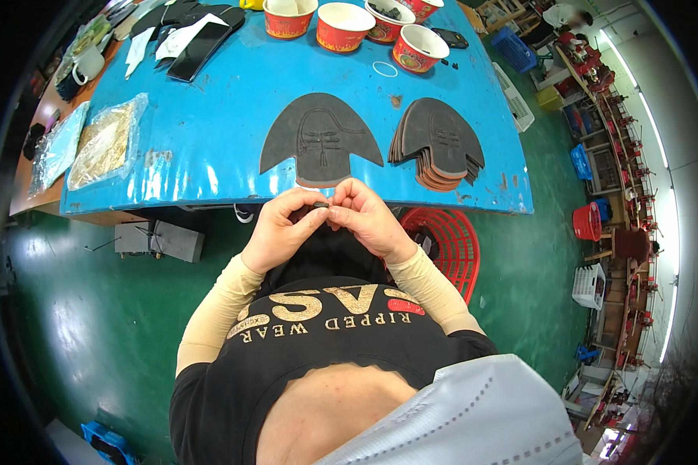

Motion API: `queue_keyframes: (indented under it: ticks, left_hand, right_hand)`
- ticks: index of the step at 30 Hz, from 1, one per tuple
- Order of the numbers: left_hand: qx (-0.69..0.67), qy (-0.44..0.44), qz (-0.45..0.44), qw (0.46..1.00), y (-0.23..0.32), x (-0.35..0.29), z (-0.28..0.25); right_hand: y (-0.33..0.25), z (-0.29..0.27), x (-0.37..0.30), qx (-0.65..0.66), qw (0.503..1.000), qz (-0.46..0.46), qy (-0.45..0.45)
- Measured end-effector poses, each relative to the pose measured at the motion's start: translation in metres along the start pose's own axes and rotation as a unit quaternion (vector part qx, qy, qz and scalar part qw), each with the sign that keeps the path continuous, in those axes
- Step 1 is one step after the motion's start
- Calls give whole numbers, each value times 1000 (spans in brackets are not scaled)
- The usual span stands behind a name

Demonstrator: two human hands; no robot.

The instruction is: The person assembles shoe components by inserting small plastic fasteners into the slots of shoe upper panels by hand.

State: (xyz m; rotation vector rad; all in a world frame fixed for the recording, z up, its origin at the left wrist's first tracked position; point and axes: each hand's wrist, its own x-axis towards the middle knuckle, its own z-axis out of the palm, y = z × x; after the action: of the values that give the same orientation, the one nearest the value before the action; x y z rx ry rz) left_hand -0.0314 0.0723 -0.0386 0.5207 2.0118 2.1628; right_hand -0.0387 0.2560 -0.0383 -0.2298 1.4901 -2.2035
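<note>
My left hand and my right hand meet just in front of the near edge of the blue table. Between the left thumb and fingertips sits a small dark piece, too small to name. The right fingertips are pinched together right beside it; whether they also grip it is hard to see. Just beyond my hands lies a dark mushroom-shaped leather shoe-upper piece with stitched lines and small strips at its middle. To its right rests a stack of similar leather pieces, with brown edges showing.
Several red paper tubs, some holding dark bits, stand at the back near a white ring and a phone. Clear bags lie at the left. A red basket stands under the table's front right.
</note>
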Motion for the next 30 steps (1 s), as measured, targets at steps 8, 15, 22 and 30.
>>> queue_keyframes:
  ticks: [8, 15, 22, 30]
  left_hand:
    - [-25, -6, 7, 1000, 6, 1, 3]
    - [-11, -6, 22, 1000, 5, -1, 4]
    - [-42, -10, 7, 999, 7, -2, 4]
    - [-19, -15, 25, 999, 10, -1, 5]
  right_hand:
    - [-5, -1, -2, 11, 1000, -8, -16]
    - [-4, 1, -4, 6, 1000, -22, -8]
    - [-3, 0, -3, 1, 999, -32, -22]
    - [-7, 2, -5, 4, 999, -46, -20]
